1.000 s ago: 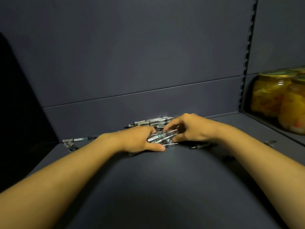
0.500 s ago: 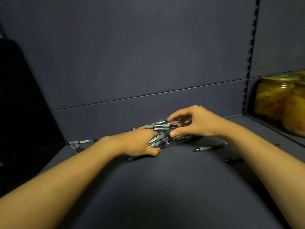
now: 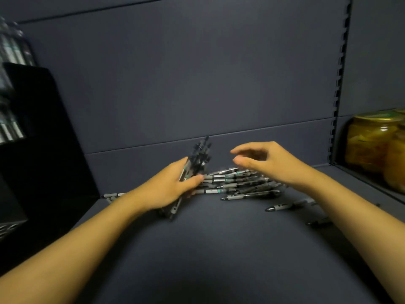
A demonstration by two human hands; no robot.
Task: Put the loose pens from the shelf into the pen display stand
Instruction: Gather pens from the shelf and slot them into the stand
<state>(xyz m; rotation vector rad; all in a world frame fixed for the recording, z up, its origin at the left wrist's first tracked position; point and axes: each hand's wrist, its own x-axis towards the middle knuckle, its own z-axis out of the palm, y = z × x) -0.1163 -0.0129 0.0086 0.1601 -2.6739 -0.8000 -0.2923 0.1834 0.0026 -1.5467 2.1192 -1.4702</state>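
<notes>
Dark grey-blue metal shelf board (image 3: pixel 219 249), matte, fills the lower view. Heap of grey-and-black plastic pens with teal labels (image 3: pixel 238 183) lies on it at 12 o'clock near the back panel. Two stray pens (image 3: pixel 285 206) just beside the heap at 2 o'clock. One grey pen (image 3: pixel 111 195) at 10 o'clock. Black pen display stand (image 3: pixel 39 150) at 9 o'clock. Yellow glass jars (image 3: pixel 372 148) at 3 o'clock on the adjoining shelf.

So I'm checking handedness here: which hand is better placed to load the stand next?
Left. The left hand already grips a bundle of pens, and the stand sits on its side; the right hand is empty.
</notes>
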